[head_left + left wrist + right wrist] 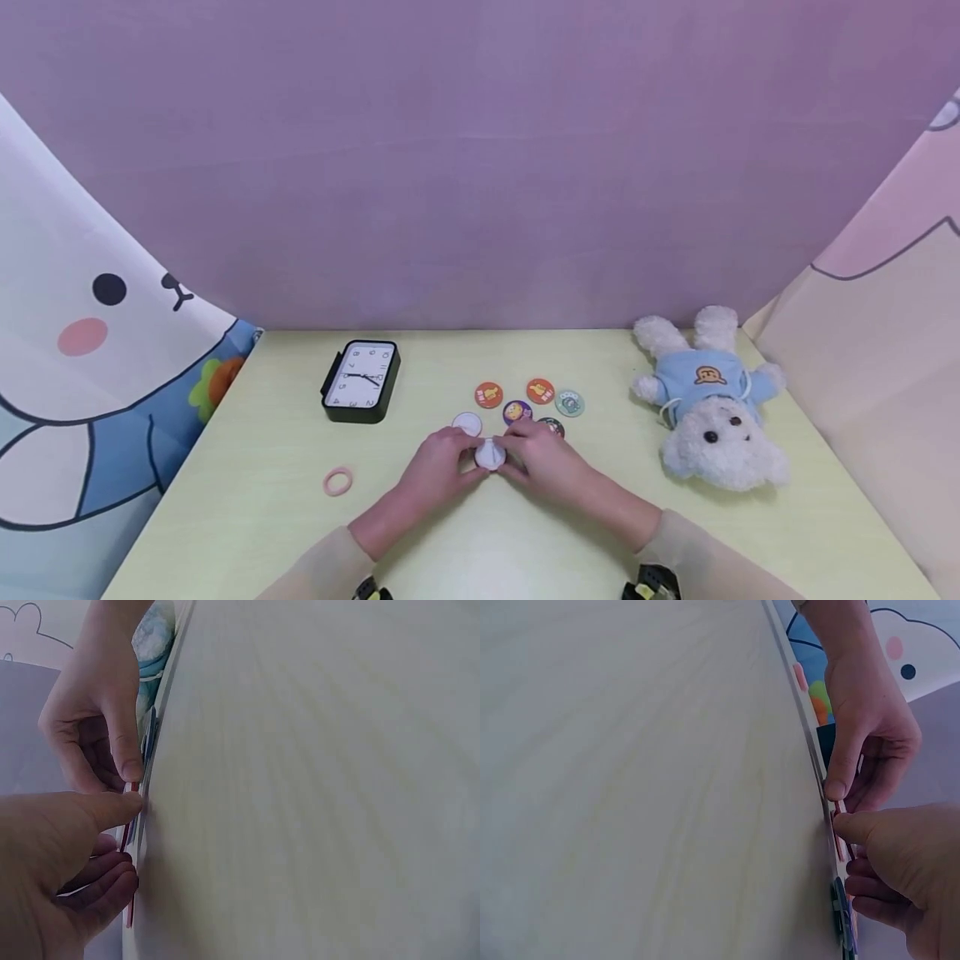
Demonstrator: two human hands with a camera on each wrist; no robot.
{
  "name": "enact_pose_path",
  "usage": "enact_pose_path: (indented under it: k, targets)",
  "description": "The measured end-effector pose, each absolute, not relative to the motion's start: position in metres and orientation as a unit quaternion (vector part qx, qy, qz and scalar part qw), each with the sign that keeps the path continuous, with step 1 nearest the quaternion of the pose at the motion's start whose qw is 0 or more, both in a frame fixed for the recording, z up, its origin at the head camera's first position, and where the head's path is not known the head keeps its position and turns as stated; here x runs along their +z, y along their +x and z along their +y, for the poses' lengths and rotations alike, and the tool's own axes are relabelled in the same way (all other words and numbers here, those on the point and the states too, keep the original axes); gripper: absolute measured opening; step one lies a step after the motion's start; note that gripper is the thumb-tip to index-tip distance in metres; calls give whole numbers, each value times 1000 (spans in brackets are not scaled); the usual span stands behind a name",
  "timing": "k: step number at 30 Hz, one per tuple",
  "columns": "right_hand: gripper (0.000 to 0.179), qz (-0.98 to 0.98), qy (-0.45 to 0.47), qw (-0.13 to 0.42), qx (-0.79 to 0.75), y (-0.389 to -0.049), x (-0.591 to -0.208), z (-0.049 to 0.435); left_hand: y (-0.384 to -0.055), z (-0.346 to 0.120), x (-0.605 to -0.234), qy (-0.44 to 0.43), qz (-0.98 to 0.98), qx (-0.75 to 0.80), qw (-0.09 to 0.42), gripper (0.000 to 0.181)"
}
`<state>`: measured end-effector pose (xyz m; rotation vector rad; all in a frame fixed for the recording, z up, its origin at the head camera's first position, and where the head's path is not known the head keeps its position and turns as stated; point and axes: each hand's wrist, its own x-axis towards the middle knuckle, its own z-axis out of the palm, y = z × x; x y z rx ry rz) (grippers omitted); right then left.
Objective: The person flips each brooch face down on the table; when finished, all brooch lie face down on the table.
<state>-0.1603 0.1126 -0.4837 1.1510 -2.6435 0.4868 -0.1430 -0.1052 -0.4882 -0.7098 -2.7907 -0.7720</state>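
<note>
Between both hands in the head view is a small round disc (pixel 491 455), its white side facing up. My left hand (pixel 441 467) pinches its left edge and my right hand (pixel 546 457) pinches its right edge. In the left wrist view the disc shows edge-on as a thin red line, partly hidden by the fingers. Just beyond the left fingers lies another white round disc (pixel 467 423). Past the right fingers are a purple disc (pixel 517 411) and a dark disc (pixel 554 426), the latter partly covered by the hand.
Farther back lie two orange discs (pixel 488 395) and a teal disc (pixel 569 403). A black-framed clock (pixel 363 379) and a pink ring (pixel 337 481) are on the left. A white plush toy (pixel 712 408) in a blue top lies at the right.
</note>
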Motion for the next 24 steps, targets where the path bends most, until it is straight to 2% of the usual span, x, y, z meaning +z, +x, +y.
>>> enact_pose_path:
  k: [5, 13, 24]
  targets:
    - [34, -899, 392, 111, 163, -161, -486, 112, -144, -105, -488, -241, -934, -254, 76, 34]
    - [31, -902, 384, 101, 169, -160, -487, 110, -153, -109, -488, -246, -927, -280, 29, 29]
    - [31, -910, 357, 79, 194, -160, -474, 121, -155, -108, -482, -250, -919, -303, 15, 32]
